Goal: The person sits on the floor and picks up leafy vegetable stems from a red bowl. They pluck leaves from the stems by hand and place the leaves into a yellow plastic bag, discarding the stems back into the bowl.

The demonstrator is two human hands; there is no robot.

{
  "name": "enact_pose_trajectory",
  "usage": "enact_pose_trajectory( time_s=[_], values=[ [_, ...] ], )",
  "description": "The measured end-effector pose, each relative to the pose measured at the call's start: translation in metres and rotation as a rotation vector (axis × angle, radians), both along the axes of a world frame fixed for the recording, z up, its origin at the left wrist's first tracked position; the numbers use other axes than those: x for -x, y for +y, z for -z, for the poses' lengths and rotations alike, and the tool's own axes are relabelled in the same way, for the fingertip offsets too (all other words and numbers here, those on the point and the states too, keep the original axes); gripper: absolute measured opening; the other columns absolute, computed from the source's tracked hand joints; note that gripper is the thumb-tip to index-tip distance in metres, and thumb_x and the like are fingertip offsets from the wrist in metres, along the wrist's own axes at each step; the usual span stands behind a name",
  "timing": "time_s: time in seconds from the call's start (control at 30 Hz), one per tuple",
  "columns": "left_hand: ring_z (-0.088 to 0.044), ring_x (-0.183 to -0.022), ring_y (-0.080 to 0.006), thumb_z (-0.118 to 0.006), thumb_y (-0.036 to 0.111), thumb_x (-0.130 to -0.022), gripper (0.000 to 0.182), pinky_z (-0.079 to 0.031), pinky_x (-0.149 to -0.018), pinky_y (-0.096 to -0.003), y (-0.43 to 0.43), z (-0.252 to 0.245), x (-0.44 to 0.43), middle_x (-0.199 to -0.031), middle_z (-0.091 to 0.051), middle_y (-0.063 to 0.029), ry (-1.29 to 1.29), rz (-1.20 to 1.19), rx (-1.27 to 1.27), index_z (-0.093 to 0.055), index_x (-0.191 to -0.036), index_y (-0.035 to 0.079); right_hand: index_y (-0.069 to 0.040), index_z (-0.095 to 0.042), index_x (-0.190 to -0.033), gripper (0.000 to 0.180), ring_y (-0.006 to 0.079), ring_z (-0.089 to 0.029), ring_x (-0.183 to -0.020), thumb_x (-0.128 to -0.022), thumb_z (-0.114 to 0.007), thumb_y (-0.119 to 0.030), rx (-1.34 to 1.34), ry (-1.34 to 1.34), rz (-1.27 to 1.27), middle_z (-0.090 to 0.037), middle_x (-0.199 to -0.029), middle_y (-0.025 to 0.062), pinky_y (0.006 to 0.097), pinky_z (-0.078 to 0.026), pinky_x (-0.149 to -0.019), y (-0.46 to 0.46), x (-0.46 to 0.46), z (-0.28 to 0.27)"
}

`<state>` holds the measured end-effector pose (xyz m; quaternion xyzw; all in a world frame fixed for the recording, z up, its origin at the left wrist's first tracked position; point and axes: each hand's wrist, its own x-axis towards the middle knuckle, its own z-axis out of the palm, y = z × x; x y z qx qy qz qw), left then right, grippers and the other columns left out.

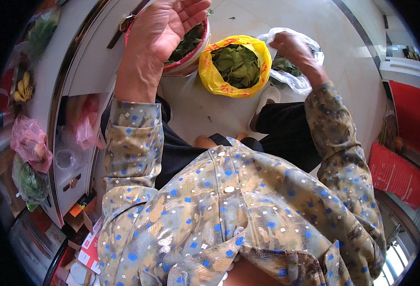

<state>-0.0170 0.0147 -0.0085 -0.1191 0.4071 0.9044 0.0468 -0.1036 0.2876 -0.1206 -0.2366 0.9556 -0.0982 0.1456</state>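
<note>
My left hand [160,37] is raised above a bucket [192,64] with a red rim or liner, its palm turned up and nothing in it. Dark green leaves [186,46] fill part of that bucket, which the hand partly hides. To its right stands a yellow plastic bag [205,73] with red print, its mouth spread wide around a heap of broad green leaves [236,66]. My right hand [292,48], blurred and with bent fingers, is over a white plastic bag [299,85]. More leaves [285,66] show inside it. Whether those fingers hold anything is unclear.
Pale floor tiles [203,111] carry a few leaf scraps. A shoe [269,95] sits close to the yellow bag. Cabinet drawers [72,157] run along the left, with a pink plastic bag [31,143] and bananas [24,87] beyond. At right are red packages [396,175].
</note>
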Motion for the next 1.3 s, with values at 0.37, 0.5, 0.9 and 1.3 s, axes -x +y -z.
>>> enact_pose_trajectory(
  time_s=[0.37, 0.5, 0.9, 1.3],
  values=[
    [-0.062, -0.079, -0.0193, -0.056, 0.015, -0.085, 0.018, -0.052, -0.072, -0.0299, -0.014, 0.009, 0.008, -0.086, -0.062, -0.0103, -0.005, -0.030, -0.014, -0.055, -0.098, 0.001, -0.004, -0.065, -0.080, 0.018, 0.0327, -0.060, -0.083, -0.071, -0.059, -0.018, -0.234, -0.131, -0.356, -0.063, -0.085, 0.0138, 0.0411, -0.048, -0.074, -0.029, -0.043, 0.132],
    [-0.062, -0.079, -0.0189, -0.056, 0.015, -0.085, 0.019, -0.052, -0.072, -0.0296, -0.011, 0.006, 0.005, -0.086, -0.062, -0.0102, 0.028, -0.037, 0.004, -0.056, -0.098, 0.001, -0.007, -0.065, -0.083, 0.016, 0.0298, -0.061, -0.070, -0.075, -0.059, -0.018, 0.081, -0.256, -0.192, -0.063, -0.074, 0.0133, 0.0382, -0.048, -0.063, -0.039, -0.022, 0.080],
    [-0.058, -0.094, -0.0164, -0.060, 0.019, -0.085, 0.029, -0.048, -0.083, -0.0295, -0.001, 0.029, 0.009, -0.101, -0.059, -0.0094, 0.110, 0.102, 0.241, -0.051, -0.106, 0.002, -0.004, -0.052, -0.117, 0.035, 0.0129, -0.055, -0.095, -0.084, -0.060, -0.013, 0.998, -0.683, 0.026, -0.059, -0.102, 0.0052, 0.0266, -0.043, -0.089, -0.030, -0.007, -0.032],
    [-0.058, -0.077, -0.0074, -0.059, 0.019, -0.086, 0.024, -0.048, -0.070, -0.0208, 0.027, 0.032, 0.004, -0.090, -0.061, -0.0009, 0.016, 0.318, 0.308, -0.055, -0.106, 0.005, -0.004, -0.057, -0.107, 0.024, 0.0102, -0.059, -0.086, -0.084, -0.060, -0.011, 1.367, -0.840, 0.146, -0.061, -0.095, 0.0027, 0.0234, -0.049, -0.080, -0.047, -0.024, -0.084]
  ],
)
